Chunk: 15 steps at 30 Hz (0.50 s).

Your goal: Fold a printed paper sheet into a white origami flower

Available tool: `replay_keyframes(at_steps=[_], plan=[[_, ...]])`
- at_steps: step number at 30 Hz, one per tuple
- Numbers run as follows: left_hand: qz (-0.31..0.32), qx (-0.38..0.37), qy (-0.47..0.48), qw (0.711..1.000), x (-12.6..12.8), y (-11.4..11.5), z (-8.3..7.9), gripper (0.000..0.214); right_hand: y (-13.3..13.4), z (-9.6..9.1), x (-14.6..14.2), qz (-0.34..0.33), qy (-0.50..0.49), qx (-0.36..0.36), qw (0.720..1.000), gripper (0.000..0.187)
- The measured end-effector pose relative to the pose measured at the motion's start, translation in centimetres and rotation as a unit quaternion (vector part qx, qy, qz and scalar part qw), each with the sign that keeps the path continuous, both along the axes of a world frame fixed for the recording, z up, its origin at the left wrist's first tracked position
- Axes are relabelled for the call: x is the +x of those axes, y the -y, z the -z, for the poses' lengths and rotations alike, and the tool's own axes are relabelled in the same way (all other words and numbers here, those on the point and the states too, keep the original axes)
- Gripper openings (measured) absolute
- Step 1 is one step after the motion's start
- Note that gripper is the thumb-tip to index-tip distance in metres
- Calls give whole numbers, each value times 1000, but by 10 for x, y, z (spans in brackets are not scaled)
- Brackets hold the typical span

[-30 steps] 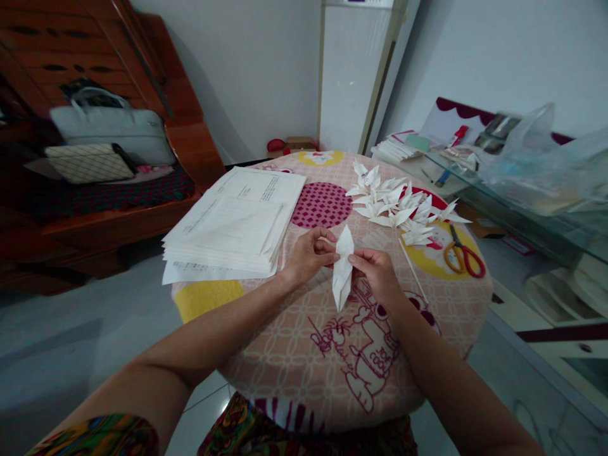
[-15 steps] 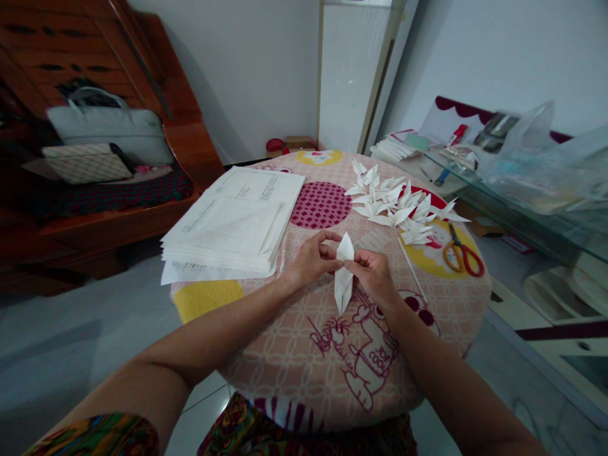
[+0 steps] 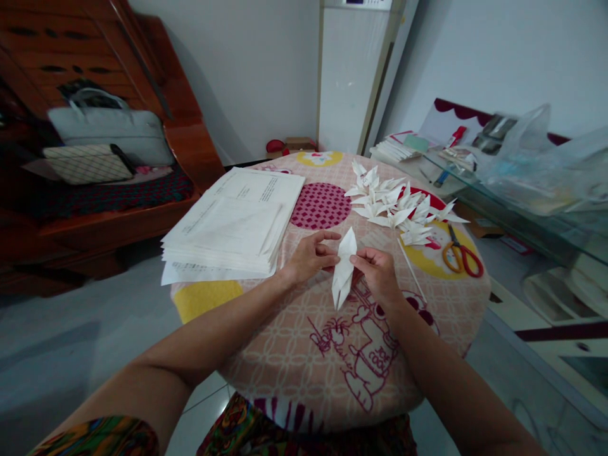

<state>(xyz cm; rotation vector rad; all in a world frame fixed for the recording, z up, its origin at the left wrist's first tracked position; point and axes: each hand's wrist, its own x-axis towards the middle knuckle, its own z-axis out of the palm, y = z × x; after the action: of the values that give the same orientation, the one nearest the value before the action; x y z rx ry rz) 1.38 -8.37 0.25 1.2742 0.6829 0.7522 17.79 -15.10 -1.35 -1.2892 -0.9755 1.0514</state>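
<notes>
A narrow, diamond-shaped piece of folded white paper (image 3: 344,269) stands between my hands above the cloth-covered table. One end points away from me, and the near end is split into two points. My left hand (image 3: 311,256) pinches its left edge between thumb and fingers, with the index finger stretched out above. My right hand (image 3: 377,271) pinches the right edge with thumb and forefinger. Beyond my right hand lies a heap of finished folded paper cranes (image 3: 394,199). A thin white stick (image 3: 411,269) rests to the right of my right hand.
A thick stack of printed paper sheets (image 3: 232,221) lies on the table's left side. Scissors (image 3: 462,253) with orange and red handles are at the right edge. A glass shelf (image 3: 536,212) with plastic bags stands to the right, and a wooden bench (image 3: 190,158) to the left.
The folded paper has tilted, its top leaning to the right, and its lower end now shows two separate points. My right thumb has shifted from its face toward its right edge.
</notes>
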Motion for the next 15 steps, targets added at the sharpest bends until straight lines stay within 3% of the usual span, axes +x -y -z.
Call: replay_keyframes(at_steps=[5,8,11,13,15], plan=[[-11,24,11,1000,-3,-4,2,42,0,-3,-4,-24,-16,-7,1000,20],[-6,42,18,999,-2,-4,4,43,-1,-4,-5,0,-17,-8,1000,18],[-61,156,-7,986,0,-2,2,41,-2,-2,-4,55,-12,-1,998,18],[-113,259,-54,958,-1,1,-1,28,-3,-1,-3,75,-4,9,997,19],[-118,324,-96,934,-1,4,-2,15,-3,-1,-2,79,8,27,997,19]])
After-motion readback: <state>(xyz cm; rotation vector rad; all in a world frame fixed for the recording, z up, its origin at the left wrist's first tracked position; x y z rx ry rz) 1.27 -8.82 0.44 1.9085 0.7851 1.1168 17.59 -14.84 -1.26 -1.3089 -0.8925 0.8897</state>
